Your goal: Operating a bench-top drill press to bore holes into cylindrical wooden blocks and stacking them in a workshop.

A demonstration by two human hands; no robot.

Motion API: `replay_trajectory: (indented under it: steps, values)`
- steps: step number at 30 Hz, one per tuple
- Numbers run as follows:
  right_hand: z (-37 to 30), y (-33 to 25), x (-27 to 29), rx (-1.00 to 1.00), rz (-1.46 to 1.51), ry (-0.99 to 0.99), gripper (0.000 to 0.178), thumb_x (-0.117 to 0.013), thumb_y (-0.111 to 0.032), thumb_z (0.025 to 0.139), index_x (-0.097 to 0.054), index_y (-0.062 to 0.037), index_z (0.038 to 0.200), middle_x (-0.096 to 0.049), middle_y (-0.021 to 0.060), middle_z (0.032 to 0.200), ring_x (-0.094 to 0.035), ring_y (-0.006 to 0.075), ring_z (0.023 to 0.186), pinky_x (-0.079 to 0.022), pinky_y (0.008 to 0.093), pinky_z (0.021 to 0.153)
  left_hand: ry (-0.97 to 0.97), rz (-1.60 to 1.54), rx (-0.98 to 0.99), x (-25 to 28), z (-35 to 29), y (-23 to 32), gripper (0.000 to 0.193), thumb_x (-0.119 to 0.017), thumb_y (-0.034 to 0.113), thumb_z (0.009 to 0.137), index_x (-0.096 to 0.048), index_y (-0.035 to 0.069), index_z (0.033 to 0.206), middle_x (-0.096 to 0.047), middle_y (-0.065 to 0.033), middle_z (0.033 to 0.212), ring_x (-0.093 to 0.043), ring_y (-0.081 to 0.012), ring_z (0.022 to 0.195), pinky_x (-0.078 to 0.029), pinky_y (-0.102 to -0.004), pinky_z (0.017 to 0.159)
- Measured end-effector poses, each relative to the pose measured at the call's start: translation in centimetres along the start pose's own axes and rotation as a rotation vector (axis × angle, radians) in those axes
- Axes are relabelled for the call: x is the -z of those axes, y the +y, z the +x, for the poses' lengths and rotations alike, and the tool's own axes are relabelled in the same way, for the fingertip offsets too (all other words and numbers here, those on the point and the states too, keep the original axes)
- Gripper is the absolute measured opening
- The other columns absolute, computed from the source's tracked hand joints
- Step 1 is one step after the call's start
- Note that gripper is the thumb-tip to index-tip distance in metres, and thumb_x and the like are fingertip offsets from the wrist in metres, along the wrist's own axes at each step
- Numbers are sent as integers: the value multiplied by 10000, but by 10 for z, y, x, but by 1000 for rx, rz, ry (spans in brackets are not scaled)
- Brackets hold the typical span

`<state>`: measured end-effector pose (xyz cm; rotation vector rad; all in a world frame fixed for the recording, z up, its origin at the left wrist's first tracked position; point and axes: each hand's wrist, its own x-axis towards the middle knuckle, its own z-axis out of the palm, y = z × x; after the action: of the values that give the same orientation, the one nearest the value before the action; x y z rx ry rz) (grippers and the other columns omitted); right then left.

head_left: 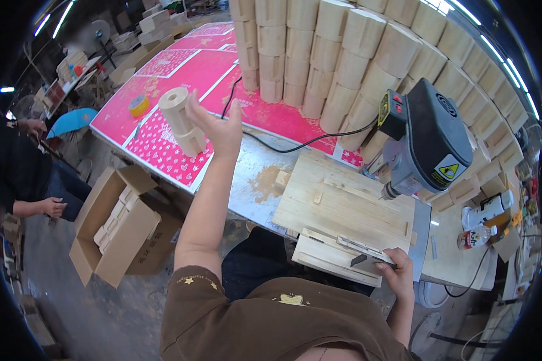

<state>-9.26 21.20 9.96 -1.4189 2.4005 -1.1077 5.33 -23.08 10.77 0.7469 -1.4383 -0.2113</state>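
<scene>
On the left of the table, my left hand (218,127) is raised with its fingers apart, right beside a stack of two pale wooden cylinders (176,114). The upper cylinder has a round hole in its top. Whether my fingertips touch it, I cannot tell. At the table's near edge my right hand (396,268) is closed around the dark handle of a metal clamp-like fitting (367,249). That fitting lies on a grooved wooden jig (328,256), joined to a wooden board (319,180). Above the board's right side stands a black and grey drill press (430,138).
Tall stacks of wooden cylinders (337,60) line the back. Yellow tape (139,106) lies at the table's left. A black cable (307,146) crosses the tabletop. A cardboard box (117,228) holds wooden pieces, near another person (33,174). A bottle (476,237) stands at right.
</scene>
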Motion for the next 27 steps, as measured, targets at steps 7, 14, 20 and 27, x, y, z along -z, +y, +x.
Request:
replay_trajectory:
  steps: [7,14,20,27]
  values:
    - [-1,15,10,-52,67,162,248,-720,-76,589,-622,-8,807,-580,124,697,-552,292,664,-425,356,611,-178,-254,-185,-72,71,69,550,-701,121,707,-431,2,1172,-449,-167,1125,-432,-300,1075,-350,-397,939]
    - [-3,32,3,24,-43,138,268,-757,-85,580,-641,-33,815,-602,96,721,-576,271,694,-444,354,611,-426,-415,-65,-153,83,124,524,-741,230,701,-502,13,1114,-541,-117,1014,-518,-229,910,-440,-346,817]
    - [-2,33,4,22,-82,151,284,-763,-159,584,-647,-81,831,-597,65,719,-569,255,674,-449,349,599,-658,-309,-154,-187,60,185,691,-770,397,655,-472,45,1170,-557,-117,1051,-554,-214,896,-466,-333,769]
    - [-4,31,4,41,-92,166,285,-763,-174,587,-644,-86,831,-592,58,709,-561,248,662,-445,347,592,-774,185,-267,-208,54,245,954,-710,553,636,-270,-9,1269,-558,-184,999,-598,-314,947,-511,-372,736]
